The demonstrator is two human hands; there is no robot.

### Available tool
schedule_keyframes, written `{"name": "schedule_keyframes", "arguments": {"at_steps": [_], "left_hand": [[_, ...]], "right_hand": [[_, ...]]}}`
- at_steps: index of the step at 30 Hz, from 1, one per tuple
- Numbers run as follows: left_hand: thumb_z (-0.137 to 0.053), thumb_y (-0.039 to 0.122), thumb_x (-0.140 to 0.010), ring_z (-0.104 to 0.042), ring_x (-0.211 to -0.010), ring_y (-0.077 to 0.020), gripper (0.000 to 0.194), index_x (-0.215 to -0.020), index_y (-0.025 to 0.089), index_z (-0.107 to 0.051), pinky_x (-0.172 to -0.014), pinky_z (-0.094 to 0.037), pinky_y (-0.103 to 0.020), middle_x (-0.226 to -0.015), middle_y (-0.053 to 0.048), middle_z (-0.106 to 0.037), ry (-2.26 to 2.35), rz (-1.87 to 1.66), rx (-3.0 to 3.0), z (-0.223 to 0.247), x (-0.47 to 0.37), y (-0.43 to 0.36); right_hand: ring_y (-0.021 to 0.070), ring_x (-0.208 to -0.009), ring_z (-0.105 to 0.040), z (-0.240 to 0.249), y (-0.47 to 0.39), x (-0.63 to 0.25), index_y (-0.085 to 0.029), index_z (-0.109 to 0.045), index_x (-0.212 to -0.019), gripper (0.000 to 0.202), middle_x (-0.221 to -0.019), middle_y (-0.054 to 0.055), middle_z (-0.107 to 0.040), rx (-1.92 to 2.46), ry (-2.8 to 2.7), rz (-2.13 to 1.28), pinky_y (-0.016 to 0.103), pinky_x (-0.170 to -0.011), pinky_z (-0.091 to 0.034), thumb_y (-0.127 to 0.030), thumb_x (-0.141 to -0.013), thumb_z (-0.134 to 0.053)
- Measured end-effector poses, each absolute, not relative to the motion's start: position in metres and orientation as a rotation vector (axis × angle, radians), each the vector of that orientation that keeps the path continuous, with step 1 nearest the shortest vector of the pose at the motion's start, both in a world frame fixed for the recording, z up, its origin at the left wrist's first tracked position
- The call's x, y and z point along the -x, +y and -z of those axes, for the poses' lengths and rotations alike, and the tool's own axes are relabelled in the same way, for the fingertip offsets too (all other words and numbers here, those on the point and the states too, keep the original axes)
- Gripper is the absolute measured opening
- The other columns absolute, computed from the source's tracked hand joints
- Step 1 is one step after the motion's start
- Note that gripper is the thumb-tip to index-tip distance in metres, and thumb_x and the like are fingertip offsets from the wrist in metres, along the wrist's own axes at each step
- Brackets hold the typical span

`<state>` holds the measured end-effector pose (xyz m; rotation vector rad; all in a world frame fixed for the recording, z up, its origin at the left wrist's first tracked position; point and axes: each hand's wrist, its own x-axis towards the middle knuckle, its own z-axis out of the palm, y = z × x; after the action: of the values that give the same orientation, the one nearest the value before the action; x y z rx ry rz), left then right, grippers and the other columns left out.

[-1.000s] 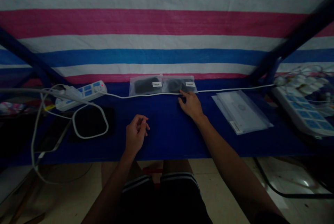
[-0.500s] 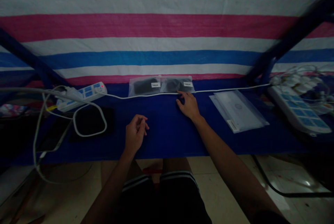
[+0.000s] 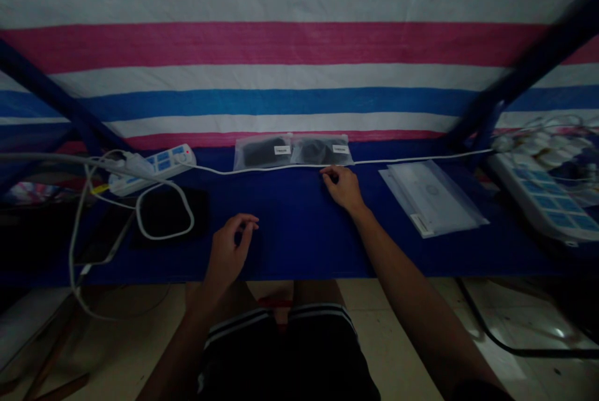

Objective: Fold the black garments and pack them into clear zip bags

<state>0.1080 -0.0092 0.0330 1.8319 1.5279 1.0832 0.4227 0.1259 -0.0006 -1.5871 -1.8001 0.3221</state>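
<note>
Two clear zip bags with dark contents and white labels lie side by side at the back of the blue table: a left bag (image 3: 262, 153) and a right bag (image 3: 319, 151). A white cable (image 3: 266, 168) runs along their front edge. My right hand (image 3: 344, 186) is just in front of the right bag, fingertips by the cable, with thumb and fingers apart and nothing seen in them. Nearer the front edge, my left hand (image 3: 230, 244) hovers over the table with fingers loosely bent, thumb apart from them, holding nothing.
Flat frosted bags (image 3: 433, 196) lie to the right, beside a large power strip (image 3: 545, 192) with tangled plugs. On the left are another power strip (image 3: 163, 166), a phone (image 3: 105, 236), a looped white cable (image 3: 191, 217) and a dark pad. Striped sheeting (image 3: 290, 45) hangs behind.
My left hand has drawn back slightly to the left, its fingers straighter. My right hand has come off the right bag, a little toward me. The view has shifted slightly.
</note>
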Motion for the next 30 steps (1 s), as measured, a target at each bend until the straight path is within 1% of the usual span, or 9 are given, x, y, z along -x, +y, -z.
{"name": "schedule_keyframes", "arguments": {"at_steps": [2,4,6,8,10,14,18,24,30], "left_hand": [[-0.051,0.033,-0.101,-0.067,-0.11,-0.0293,0.024,-0.107,0.022,-0.071,-0.103,-0.052,-0.049,-0.111,-0.01,-0.073,1.721,-1.056,-2.087,-0.038,-0.09,-0.015],[-0.05,0.032,-0.101,-0.058,-0.129,-0.0339,0.029,-0.117,0.021,-0.07,-0.115,-0.043,-0.055,-0.127,-0.013,-0.068,1.919,-1.007,-2.228,-0.042,-0.072,-0.019],[-0.051,0.034,-0.1,-0.044,-0.146,-0.038,0.037,-0.131,0.02,-0.067,-0.122,-0.034,-0.059,-0.144,-0.016,-0.06,2.115,-0.922,-2.258,-0.041,-0.058,-0.021],[-0.052,0.037,-0.1,-0.033,-0.153,-0.0418,0.048,-0.142,0.018,-0.061,-0.125,-0.025,-0.064,-0.155,-0.018,-0.052,2.259,-0.791,-2.244,-0.036,-0.049,-0.022],[-0.05,0.041,-0.101,-0.032,-0.154,-0.044,0.053,-0.148,0.017,-0.057,-0.125,-0.021,-0.067,-0.159,-0.019,-0.049,2.323,-0.641,-2.246,-0.029,-0.045,-0.023],[-0.044,0.044,-0.103,-0.042,-0.15,-0.0417,0.054,-0.15,0.018,-0.056,-0.125,-0.023,-0.066,-0.161,-0.02,-0.048,2.314,-0.491,-2.288,-0.021,-0.047,-0.026],[-0.046,0.044,-0.103,-0.045,-0.148,-0.0421,0.053,-0.149,0.02,-0.057,-0.122,-0.028,-0.066,-0.161,-0.018,-0.049,2.25,-0.519,-2.312,-0.022,-0.058,-0.031],[-0.05,0.038,-0.101,-0.048,-0.146,-0.0388,0.049,-0.147,0.022,-0.059,-0.122,-0.028,-0.063,-0.158,-0.017,-0.053,1.985,-0.59,-2.421,-0.022,-0.096,-0.044],[-0.056,0.027,-0.1,-0.052,-0.14,-0.0402,0.049,-0.149,0.023,-0.056,-0.113,-0.038,-0.063,-0.158,-0.016,-0.053,1.766,-0.574,-2.482,-0.026,-0.146,-0.051]], "right_hand": [[0.0249,-0.087,-0.07,-0.001,0.125,-0.422,-0.022,-0.078,-0.1,0.023,-0.093,0.007,-0.078,1.578,-1.8,-0.338,0.041,-0.089,-0.054,-0.025,-0.09,-0.058],[0.0243,-0.086,-0.07,-0.002,0.125,-0.422,-0.022,-0.079,-0.098,0.022,-0.092,0.007,-0.079,1.572,-1.8,-0.35,0.04,-0.088,-0.055,-0.024,-0.089,-0.059],[0.0241,-0.085,-0.071,-0.003,0.125,-0.422,-0.021,-0.079,-0.097,0.021,-0.092,0.007,-0.08,1.57,-1.801,-0.358,0.039,-0.087,-0.055,-0.023,-0.089,-0.06],[0.0242,-0.086,-0.071,-0.003,0.125,-0.421,-0.022,-0.08,-0.096,0.021,-0.093,0.007,-0.08,1.571,-1.803,-0.359,0.039,-0.087,-0.055,-0.023,-0.09,-0.06],[0.0246,-0.086,-0.072,-0.003,0.124,-0.422,-0.022,-0.08,-0.096,0.021,-0.094,0.007,-0.08,1.574,-1.806,-0.356,0.04,-0.087,-0.055,-0.023,-0.09,-0.059],[0.0253,-0.088,-0.071,-0.003,0.124,-0.422,-0.022,-0.08,-0.095,0.021,-0.094,0.006,-0.081,1.577,-1.813,-0.352,0.041,-0.089,-0.055,-0.023,-0.089,-0.06],[0.0248,-0.086,-0.071,-0.002,0.125,-0.422,-0.023,-0.08,-0.095,0.021,-0.094,0.006,-0.081,1.576,-1.809,-0.358,0.041,-0.088,-0.055,-0.022,-0.089,-0.06],[0.0237,-0.086,-0.071,-0.002,0.124,-0.422,-0.023,-0.08,-0.096,0.022,-0.093,0.005,-0.08,1.572,-1.822,-0.362,0.039,-0.086,-0.055,-0.023,-0.091,-0.059],[0.0259,-0.089,-0.07,-0.004,0.122,-0.421,-0.022,-0.079,-0.098,0.022,-0.094,0.007,-0.079,1.58,-1.855,-0.348,0.043,-0.092,-0.053,-0.023,-0.092,-0.058]]}}
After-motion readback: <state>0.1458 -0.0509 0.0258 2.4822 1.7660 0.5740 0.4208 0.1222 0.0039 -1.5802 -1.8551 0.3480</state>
